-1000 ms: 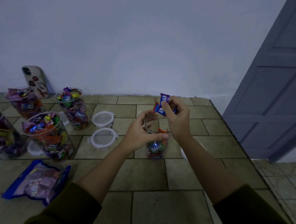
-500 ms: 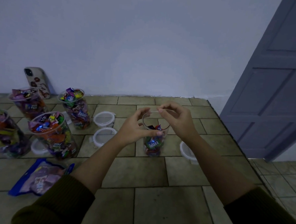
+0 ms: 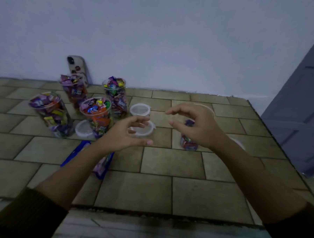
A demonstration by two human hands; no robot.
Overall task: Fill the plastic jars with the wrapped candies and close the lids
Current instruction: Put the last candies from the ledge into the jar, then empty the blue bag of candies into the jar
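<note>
We see both hands empty; the left hand (image 3: 128, 135) hangs above the tiled surface (image 3: 167, 192) with fingers loosely curved and thumb stretched forward, a wide grip holding nothing; the right hand (image 3: 195, 127) is likewise relaxed, fingers bent and spread, nothing pinched between them. Right behind the right hand stands the partly filled jar (image 3: 188, 145), lidless, with a few wrapped candies (image 3: 188, 122) in it; we cannot tell whether the hand touches it. Between the hands and just beyond the left fingers lies a clear lid (image 3: 142, 131), and a second lid (image 3: 140, 109) lies behind it; a third lid (image 3: 83, 129) rests at the foot of the full jars, and a fourth lid (image 3: 239, 142) peeks out past the right wrist. To the left stand four full jars (image 3: 98, 115), all uncovered, heaped with bright wrappers. A blue candy bag (image 3: 102, 166) lies flat under the left forearm, partly hidden; a phone (image 3: 77, 67) leans on the wall (image 3: 175, 38); a grey door (image 3: 301, 117) is at the right.
</note>
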